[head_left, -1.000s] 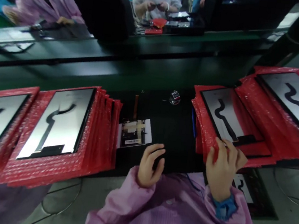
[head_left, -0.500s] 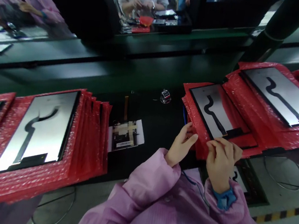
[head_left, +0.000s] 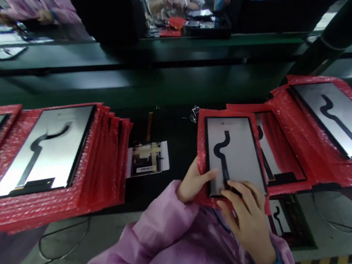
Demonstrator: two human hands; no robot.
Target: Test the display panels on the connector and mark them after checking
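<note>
A silver display panel (head_left: 241, 148) with a curved black flex cable lies on a red bubble-wrap sleeve (head_left: 201, 139), in front of my body. My left hand (head_left: 193, 183) grips the lower left edge of the sleeve, thumb over the panel. Across the panel's lower part rests my right hand (head_left: 246, 209), its fingers spread near the cable's lower end. Partly covered by the held sleeve, another panel (head_left: 281, 149) lies on red wrap to the right. A small circuit board assembly (head_left: 147, 158) with an orange flex strip sits on the black bench left of my hands.
Stacked red sleeves with panels on top stand at the left (head_left: 108, 162) and right (head_left: 341, 114). A small clear and metallic item (head_left: 194, 113) lies behind the held sleeve. Two people work across the green ledge (head_left: 169, 80). Below right is a tray (head_left: 302, 224).
The top panel and its sleeve have moved left and toward me, off the near right pile. My left hand has shifted left with them; my right hand has opened over the panel.
</note>
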